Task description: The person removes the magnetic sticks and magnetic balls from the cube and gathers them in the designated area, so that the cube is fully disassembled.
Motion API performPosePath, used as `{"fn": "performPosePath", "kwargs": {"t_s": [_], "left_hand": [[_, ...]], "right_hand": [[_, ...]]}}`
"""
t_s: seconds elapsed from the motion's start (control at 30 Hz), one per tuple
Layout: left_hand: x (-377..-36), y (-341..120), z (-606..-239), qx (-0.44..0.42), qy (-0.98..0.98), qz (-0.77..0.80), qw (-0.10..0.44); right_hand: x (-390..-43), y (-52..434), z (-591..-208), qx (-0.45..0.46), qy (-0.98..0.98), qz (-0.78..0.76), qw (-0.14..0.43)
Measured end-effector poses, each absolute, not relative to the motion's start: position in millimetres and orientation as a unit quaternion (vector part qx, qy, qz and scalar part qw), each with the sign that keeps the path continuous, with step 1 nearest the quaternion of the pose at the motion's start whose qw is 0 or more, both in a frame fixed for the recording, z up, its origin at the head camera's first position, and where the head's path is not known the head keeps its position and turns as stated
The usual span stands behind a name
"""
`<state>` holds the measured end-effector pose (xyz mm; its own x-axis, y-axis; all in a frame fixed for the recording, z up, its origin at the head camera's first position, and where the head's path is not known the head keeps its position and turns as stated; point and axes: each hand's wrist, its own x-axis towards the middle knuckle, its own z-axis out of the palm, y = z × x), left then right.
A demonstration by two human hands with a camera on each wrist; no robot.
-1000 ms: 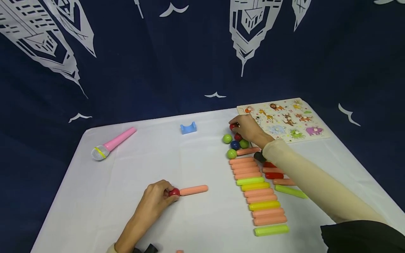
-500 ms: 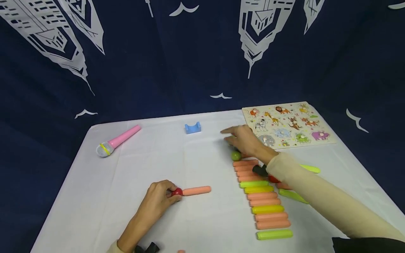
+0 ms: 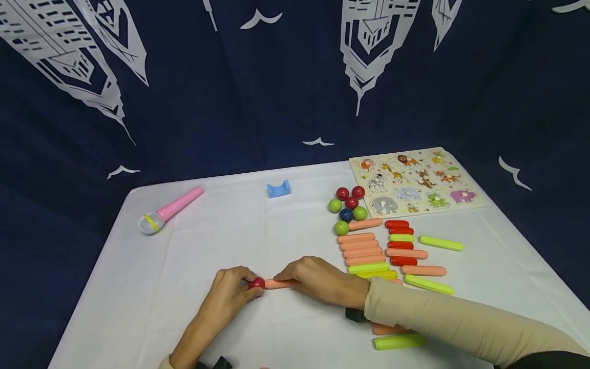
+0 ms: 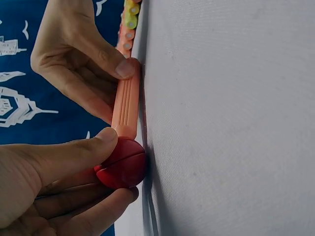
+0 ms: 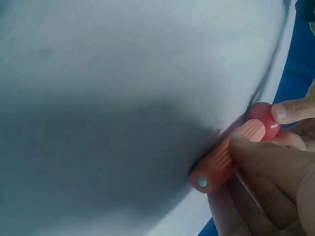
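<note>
Head view is showing the left hand pinching a red ball while the right hand's fingers are gripping the orange stick touching it, near the counter's front edge. A skewed push is likely risking the ball slipping free.

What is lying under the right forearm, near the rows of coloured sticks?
Under the right forearm's beige sleeve, orange stick ends and a yellow-green stick show. The remaining sticks there are covered.
</note>
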<state>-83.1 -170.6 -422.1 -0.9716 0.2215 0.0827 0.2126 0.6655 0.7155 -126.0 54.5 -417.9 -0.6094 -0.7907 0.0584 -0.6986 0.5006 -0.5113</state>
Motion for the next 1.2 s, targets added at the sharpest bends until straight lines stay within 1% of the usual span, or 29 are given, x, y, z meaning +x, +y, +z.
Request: {"fn": "performPosePath", "kwargs": {"t_s": [0.17,0.3,0.43,0.57,0.67,0.8,0.93,1.2], "left_hand": [[-85,-168,-420,0.108,0.92,0.376,0.004],[-84,-169,-418,0.088,0.921,0.379,0.01],[-81,-172,-418,0.078,0.917,0.391,0.019],[-80,-173,-418,0.072,0.913,0.402,0.02],[-80,-174,-419,0.07,0.909,0.41,0.019],[-80,-173,-421,0.075,0.906,0.417,0.018],[-80,-171,-422,0.08,0.903,0.422,0.022],[-86,-170,-420,0.112,0.905,0.409,0.03]], "right_hand": [[-124,63,-410,-0.426,0.866,-0.24,0.107],[-129,91,-396,-0.409,0.872,-0.248,0.107],[-146,145,-379,-0.363,0.893,-0.259,0.066],[-166,213,-372,-0.273,0.931,-0.24,0.023],[-177,261,-374,-0.204,0.956,-0.209,0.011],[-184,302,-388,-0.145,0.971,-0.187,0.025],[-185,320,-404,-0.117,0.974,-0.187,0.046],[-185,324,-412,-0.103,0.974,-0.196,0.038]]}}
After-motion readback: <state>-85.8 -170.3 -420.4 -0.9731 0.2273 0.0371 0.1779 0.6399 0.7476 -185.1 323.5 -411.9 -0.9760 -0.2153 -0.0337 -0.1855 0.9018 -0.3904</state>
